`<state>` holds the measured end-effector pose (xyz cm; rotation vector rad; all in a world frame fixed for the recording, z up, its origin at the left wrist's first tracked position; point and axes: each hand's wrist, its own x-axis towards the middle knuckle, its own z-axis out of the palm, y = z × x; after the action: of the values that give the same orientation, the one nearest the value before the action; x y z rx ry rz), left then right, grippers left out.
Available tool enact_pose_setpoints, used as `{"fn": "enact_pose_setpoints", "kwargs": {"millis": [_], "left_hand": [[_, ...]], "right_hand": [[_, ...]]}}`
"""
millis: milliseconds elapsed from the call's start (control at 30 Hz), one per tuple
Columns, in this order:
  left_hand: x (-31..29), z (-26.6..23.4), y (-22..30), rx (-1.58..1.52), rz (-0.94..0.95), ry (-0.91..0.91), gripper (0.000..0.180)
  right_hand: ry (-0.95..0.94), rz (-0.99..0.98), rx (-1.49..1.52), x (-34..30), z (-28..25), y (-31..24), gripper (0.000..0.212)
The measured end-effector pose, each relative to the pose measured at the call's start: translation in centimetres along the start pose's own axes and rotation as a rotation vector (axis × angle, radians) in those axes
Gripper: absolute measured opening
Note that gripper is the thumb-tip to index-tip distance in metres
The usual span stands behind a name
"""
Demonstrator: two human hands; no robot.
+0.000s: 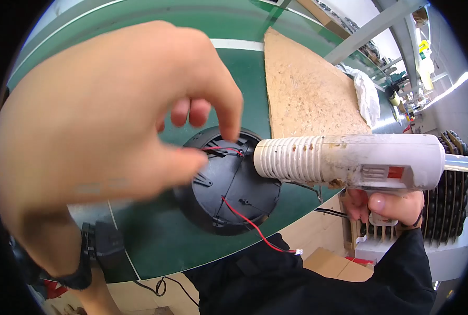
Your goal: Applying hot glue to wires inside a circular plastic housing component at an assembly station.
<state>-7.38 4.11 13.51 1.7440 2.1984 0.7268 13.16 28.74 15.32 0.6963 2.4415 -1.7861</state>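
A round black plastic housing (234, 181) lies on the green tabletop in front of me. Two red-and-black wire leads come out of it; the lower lead (255, 226) ends in a small white connector (298, 252) past the table edge. My left hand (118, 115) is over the housing's upper left, thumb and forefinger apart near the upper lead (221, 149); its other fingers are curled. My right hand (394, 207) is wrapped round the handle of a white, stained glue gun (349, 160). The gun's ribbed front overlaps the housing's right side, and a clear glue stick (458, 163) protrudes from its rear.
A brown board (312, 89) lies on the table beyond the gun, with white plastic sheeting (368, 97) at its right edge. Metal framing (375, 31) rises at the far right. Stacked black parts (449, 194) stand beside my right hand. A cable (160, 287) hangs below the table edge.
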Motion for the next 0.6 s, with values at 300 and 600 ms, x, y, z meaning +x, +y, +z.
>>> {"fn": "enact_pose_setpoints", "kwargs": {"millis": [300, 600], "left_hand": [[0.3, 3.5, 4.2, 0.033, -0.04, -0.386, 0.016], [1.6, 1.2, -2.3, -0.366, -0.11, 0.001, 0.009]], "right_hand": [[-0.212, 0.141, -0.031, 1.5, -1.4, 0.2, 0.069], [-0.215, -0.296, 0.001, 0.6, -3.0, 4.7, 0.056]]}}
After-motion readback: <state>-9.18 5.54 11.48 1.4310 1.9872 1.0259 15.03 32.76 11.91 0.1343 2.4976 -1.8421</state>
